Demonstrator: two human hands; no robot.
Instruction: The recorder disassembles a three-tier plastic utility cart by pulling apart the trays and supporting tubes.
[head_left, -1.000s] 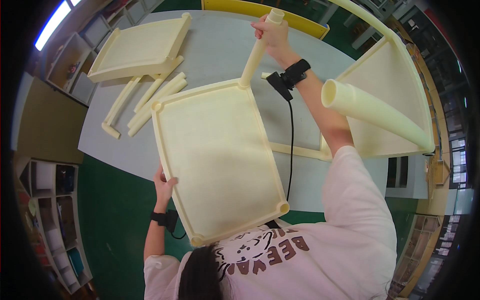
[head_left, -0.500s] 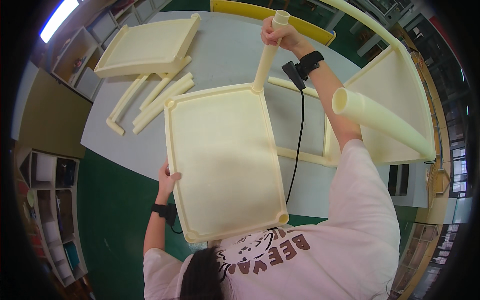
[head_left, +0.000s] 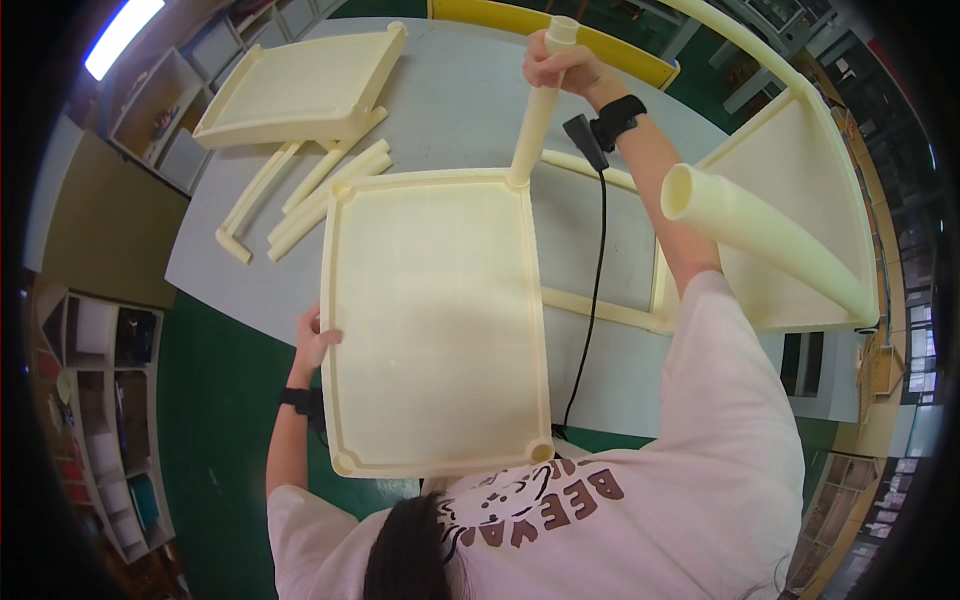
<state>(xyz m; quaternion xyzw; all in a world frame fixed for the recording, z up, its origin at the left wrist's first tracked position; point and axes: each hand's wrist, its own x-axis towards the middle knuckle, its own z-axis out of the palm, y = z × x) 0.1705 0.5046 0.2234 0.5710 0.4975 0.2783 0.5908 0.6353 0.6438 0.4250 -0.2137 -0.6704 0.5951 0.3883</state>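
Grey table (head_left: 450, 110): leg (head_left: 535, 115) now more upright.

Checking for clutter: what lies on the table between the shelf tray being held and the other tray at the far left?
In the head view, loose cream tubes lie on the grey table between the held tray and the far tray.

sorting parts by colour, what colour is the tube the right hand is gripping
Pale cream-yellow tube, same as the tray; right hand grips it in the head view.
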